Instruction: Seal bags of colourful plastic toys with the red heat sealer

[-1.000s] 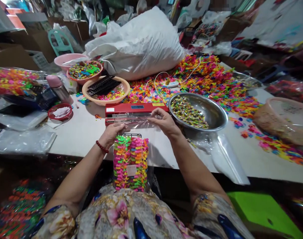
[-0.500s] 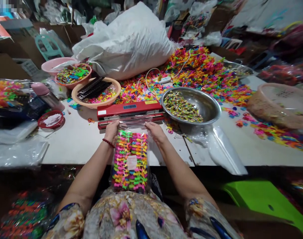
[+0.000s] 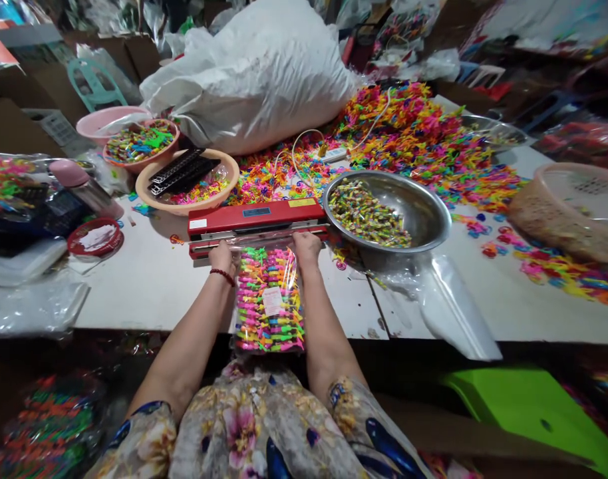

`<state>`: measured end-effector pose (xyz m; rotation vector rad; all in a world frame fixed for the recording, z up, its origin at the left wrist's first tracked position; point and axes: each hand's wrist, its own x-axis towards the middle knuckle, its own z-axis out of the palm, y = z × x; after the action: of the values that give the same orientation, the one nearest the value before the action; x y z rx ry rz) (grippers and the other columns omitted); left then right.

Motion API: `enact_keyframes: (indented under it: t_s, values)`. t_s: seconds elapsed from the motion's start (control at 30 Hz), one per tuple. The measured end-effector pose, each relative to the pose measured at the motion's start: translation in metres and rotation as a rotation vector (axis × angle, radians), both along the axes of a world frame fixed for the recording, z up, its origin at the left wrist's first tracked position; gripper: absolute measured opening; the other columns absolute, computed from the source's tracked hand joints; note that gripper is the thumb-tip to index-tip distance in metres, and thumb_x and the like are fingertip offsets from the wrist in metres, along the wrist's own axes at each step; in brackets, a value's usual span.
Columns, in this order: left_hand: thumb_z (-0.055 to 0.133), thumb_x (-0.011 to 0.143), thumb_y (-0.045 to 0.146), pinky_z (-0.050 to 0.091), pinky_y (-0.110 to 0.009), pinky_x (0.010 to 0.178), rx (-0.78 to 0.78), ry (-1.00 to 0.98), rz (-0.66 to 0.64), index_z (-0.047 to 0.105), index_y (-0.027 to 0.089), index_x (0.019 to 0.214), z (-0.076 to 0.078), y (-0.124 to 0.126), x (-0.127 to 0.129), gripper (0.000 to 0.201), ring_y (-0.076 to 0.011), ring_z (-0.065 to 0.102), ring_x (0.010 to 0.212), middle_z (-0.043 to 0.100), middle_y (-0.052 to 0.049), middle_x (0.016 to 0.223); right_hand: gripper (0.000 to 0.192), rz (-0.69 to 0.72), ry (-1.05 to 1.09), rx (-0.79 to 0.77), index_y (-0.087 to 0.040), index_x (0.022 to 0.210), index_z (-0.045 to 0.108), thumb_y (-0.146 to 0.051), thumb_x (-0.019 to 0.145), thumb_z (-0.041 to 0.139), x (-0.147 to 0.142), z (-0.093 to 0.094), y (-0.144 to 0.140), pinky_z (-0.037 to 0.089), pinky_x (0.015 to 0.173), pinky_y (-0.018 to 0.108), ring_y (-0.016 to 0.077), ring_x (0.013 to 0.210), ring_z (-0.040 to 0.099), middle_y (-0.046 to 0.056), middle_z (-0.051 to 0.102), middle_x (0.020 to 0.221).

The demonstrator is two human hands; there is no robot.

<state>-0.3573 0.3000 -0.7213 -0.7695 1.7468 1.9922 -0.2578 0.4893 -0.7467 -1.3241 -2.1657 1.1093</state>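
Observation:
A clear plastic bag (image 3: pixel 270 309) packed with rows of bright small plastic toys and a white label hangs over the table's front edge. My left hand (image 3: pixel 221 257), with a dark red bead bracelet on the wrist, is closed on the bag's upper left corner. My right hand (image 3: pixel 308 246) pinches its upper right corner. Both hands are at the front of a red bag sealer (image 3: pixel 257 216), and the bag's open top lies at the sealer's slot. Whether the film is inside the slot I cannot make out. My fingertips are partly hidden.
A steel bowl (image 3: pixel 428 213) of small pieces stands right of the sealer, a peach basin (image 3: pixel 144 193) behind it on the left. Loose colourful toys (image 3: pixel 414 146) are heaped behind, beside a big white sack (image 3: pixel 264 80). Flat plastic bags (image 3: pixel 458 309) hang off the front edge.
Both hands have moved forward to the sealer with the bag, and its top edge now sits against the sealer's front. My right forearm has swung inward.

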Motion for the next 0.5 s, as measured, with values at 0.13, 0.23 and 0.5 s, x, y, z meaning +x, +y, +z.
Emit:
enact_keyframes:
  t_s: [0.13,0.23,0.5]
  values:
    - [0.06,0.08,0.029,0.033,-0.02,0.04,0.1,0.007,-0.102,0.056,0.016,0.068,0.0,-0.012,0.011,0.019,-0.0087,0.043,0.041,0.055,0.0,0.057,0.031,0.003,0.084,-0.075,-0.018,0.066,0.067,-0.045,0.079,0.06,0.006,-0.003,-0.001,0.047,0.065,0.026,0.0192,0.068,0.062,0.007,0.069,0.066]
    - [0.07,0.07,0.029,0.037,-0.019,0.044,0.078,0.121,-0.144,0.057,0.015,0.066,-0.006,-0.022,0.019,0.019,-0.0086,0.045,0.046,0.054,0.002,0.058,0.035,0.026,0.218,-0.208,-0.017,0.079,0.07,-0.051,0.072,0.066,0.021,-0.011,-0.005,0.048,0.062,0.026,0.0171,0.064,0.062,0.006,0.071,0.072]
    - [0.068,0.068,0.021,0.033,-0.019,0.048,-0.027,0.251,0.018,0.051,0.017,0.056,-0.021,-0.019,0.009,0.021,-0.0071,0.042,0.046,0.047,0.005,0.049,0.027,-0.007,0.19,-0.15,-0.017,0.068,0.066,-0.044,0.071,0.065,0.016,-0.019,-0.004,0.044,0.065,0.027,0.0175,0.064,0.059,0.003,0.068,0.066]
